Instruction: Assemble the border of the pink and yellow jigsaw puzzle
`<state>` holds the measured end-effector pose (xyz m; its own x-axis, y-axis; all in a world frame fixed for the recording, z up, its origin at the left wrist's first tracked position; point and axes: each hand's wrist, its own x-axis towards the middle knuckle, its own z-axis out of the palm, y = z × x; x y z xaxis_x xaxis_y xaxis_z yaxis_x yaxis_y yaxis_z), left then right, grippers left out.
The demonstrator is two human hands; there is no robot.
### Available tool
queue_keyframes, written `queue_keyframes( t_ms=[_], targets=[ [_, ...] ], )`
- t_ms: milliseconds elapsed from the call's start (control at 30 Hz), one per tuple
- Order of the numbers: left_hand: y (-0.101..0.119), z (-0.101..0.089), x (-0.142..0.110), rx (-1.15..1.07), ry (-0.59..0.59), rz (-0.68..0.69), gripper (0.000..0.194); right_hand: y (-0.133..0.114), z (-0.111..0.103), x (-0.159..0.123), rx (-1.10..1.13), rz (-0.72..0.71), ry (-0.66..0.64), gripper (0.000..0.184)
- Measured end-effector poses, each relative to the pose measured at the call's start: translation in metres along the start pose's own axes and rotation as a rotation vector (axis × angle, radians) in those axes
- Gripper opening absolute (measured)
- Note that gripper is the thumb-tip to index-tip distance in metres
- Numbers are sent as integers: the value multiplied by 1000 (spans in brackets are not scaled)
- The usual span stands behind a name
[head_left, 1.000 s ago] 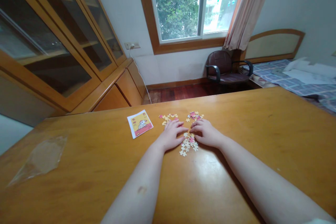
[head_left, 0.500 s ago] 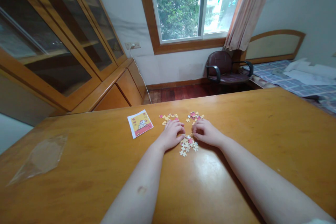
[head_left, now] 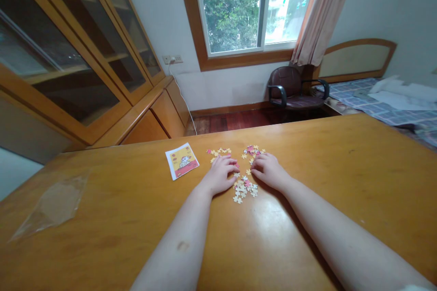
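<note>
Small jigsaw puzzle pieces lie on the wooden table in loose groups. My left hand (head_left: 221,174) rests palm down beside the yellow pieces (head_left: 215,152), its bent fingers a little apart and partly covering some pieces. Across from it, my right hand (head_left: 269,171) rests with loosely curled fingers just below a pink and yellow group (head_left: 253,150); no piece shows in its grasp. Nearest to me, between the wrists, is a pile of mostly pale, blank-side pieces (head_left: 241,191) with a pink one among them. A few single pieces lie between the hands.
Left of the pieces lies a square picture card (head_left: 183,161) with a white cartoon animal on yellow and pink. A clear plastic bag (head_left: 56,202) is flat at the table's left. Beyond the table (head_left: 307,145) stand a glass-door cabinet (head_left: 136,116), an armchair (head_left: 290,84) and a bed (head_left: 375,100).
My right thumb has drawn back from the gap between the hands, where a yellow piece now shows. My left fingers have shifted slightly left. The card and bag have stayed put.
</note>
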<state>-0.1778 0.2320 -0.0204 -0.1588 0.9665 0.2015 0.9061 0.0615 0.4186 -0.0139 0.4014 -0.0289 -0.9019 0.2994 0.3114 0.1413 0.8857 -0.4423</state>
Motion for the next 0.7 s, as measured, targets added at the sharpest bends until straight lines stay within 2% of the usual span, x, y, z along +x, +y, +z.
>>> queue_keyframes(
  t_ms=[167,367,600,700],
  targets=[
    [-3,0,2,-11,7,-20,14,-4,-4,-1,16,-42,6,13],
    [-3,-1,4,-30,64,21,2,-11,-8,-2,28,-78,-43,17],
    [-4,-4,5,20,115,-39,4,-15,-6,-5,-14,-72,-100,25],
    [-4,-4,5,12,117,-16,6,-16,-6,-4,-8,-91,-87,19]
  ],
)
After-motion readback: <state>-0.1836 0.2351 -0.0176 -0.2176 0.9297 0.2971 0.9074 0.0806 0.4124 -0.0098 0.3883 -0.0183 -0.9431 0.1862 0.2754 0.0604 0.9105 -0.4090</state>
